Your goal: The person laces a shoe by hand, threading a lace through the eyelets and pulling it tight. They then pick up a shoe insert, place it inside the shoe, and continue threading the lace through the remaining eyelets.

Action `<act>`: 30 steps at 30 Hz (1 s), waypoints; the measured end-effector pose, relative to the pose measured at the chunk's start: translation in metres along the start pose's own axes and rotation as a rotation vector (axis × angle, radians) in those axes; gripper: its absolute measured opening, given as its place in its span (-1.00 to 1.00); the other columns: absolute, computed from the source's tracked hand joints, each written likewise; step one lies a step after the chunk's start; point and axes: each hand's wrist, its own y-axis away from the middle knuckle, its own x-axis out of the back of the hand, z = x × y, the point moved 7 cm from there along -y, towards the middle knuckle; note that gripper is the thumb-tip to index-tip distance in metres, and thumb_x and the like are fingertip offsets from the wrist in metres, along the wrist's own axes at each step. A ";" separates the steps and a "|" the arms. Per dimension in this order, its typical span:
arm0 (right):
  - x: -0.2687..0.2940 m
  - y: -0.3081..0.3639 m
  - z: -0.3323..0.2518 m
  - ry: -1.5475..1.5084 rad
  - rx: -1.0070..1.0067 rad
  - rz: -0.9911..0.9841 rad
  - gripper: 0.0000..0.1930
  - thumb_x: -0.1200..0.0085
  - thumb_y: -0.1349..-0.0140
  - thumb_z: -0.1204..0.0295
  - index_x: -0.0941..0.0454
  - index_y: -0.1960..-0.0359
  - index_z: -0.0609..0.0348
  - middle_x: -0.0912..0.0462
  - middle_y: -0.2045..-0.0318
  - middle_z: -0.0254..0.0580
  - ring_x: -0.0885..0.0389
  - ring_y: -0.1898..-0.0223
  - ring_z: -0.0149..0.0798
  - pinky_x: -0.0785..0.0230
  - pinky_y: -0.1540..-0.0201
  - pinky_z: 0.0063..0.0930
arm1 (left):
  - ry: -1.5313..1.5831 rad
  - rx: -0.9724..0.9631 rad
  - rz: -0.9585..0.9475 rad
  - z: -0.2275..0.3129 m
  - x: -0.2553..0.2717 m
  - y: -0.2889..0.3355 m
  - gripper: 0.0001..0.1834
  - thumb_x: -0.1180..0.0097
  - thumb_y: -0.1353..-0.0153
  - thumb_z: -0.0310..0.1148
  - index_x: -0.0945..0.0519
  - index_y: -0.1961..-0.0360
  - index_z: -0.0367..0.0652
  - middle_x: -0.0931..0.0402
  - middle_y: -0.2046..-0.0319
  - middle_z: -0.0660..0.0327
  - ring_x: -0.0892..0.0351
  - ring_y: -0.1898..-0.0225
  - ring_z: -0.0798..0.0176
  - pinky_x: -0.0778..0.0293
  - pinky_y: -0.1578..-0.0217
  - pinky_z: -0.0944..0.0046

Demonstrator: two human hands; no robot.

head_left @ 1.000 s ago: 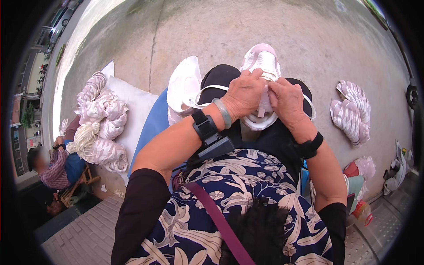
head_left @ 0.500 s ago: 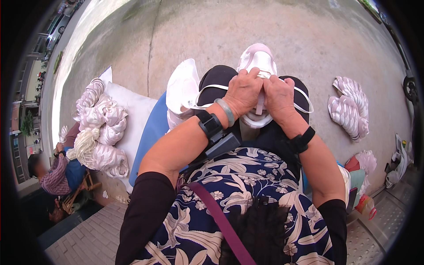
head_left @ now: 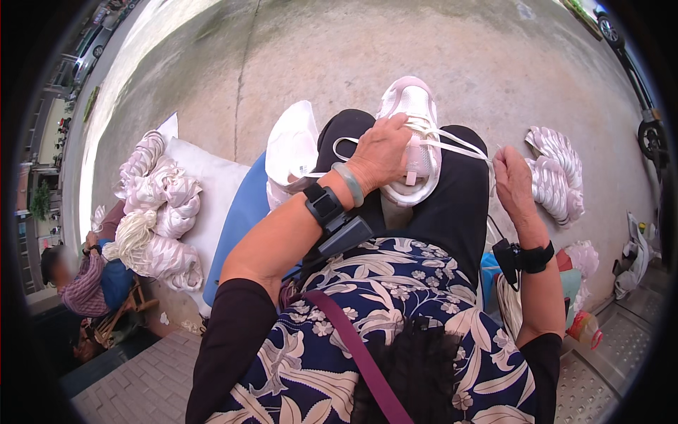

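Observation:
A white and pink sneaker (head_left: 421, 169) rests between my knees, its toe pointing away from me. My left hand (head_left: 383, 150) is closed on the left side of its upper, beside the lacing; its fingertips are partly hidden. From the eyelets a white shoelace (head_left: 458, 143) stretches out to the right. My right hand (head_left: 513, 177) pinches that lace, out past my right knee. A loop of lace also sticks out left of my left hand. Close to my left knee lies a white and pink shoe piece (head_left: 293, 138).
Several bundles of pink and white shoe parts (head_left: 164, 198) lie on a white sack at left, with a hank of cream laces (head_left: 134, 234). More stacked bundles (head_left: 556, 177) are on the floor at right. A person (head_left: 88, 279) sits at far left.
My right hand has moved from the shoe's lacing out to the right, drawing the lace with it. My left hand stays at the shoe, slightly lower.

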 end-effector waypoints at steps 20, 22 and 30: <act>-0.065 -0.043 -0.074 -0.037 0.317 -0.031 -0.71 -0.11 -0.04 0.11 -0.50 0.56 0.07 -0.50 0.56 -0.24 -0.50 0.46 -0.15 -0.20 0.37 -0.25 | 0.058 -0.013 -0.161 0.032 0.067 -0.010 -0.70 -0.32 0.18 -0.35 -0.42 0.66 -0.26 -0.53 0.35 0.08 -0.48 0.41 0.09 -0.39 0.41 0.22; -0.067 -0.047 -0.074 -0.084 0.287 -0.053 -0.72 -0.12 -0.03 0.13 -0.51 0.56 0.08 -0.51 0.56 -0.24 -0.51 0.47 -0.15 -0.20 0.37 -0.24 | 0.138 -0.111 -0.248 0.054 0.080 -0.009 -0.68 -0.32 0.21 -0.42 -0.34 0.65 -0.22 -0.50 0.33 0.11 -0.45 0.38 0.08 -0.39 0.37 0.22; -0.066 -0.048 -0.066 -0.215 0.265 -0.044 -0.72 -0.15 -0.01 0.25 -0.46 0.63 0.22 -0.51 0.62 -0.04 -0.50 0.57 -0.03 -0.31 0.48 -0.23 | 0.121 -0.181 -0.332 0.079 0.074 0.006 -0.82 -0.19 0.17 -0.52 -0.45 0.51 -0.18 -0.48 0.32 0.17 -0.41 0.30 0.05 -0.30 0.28 0.13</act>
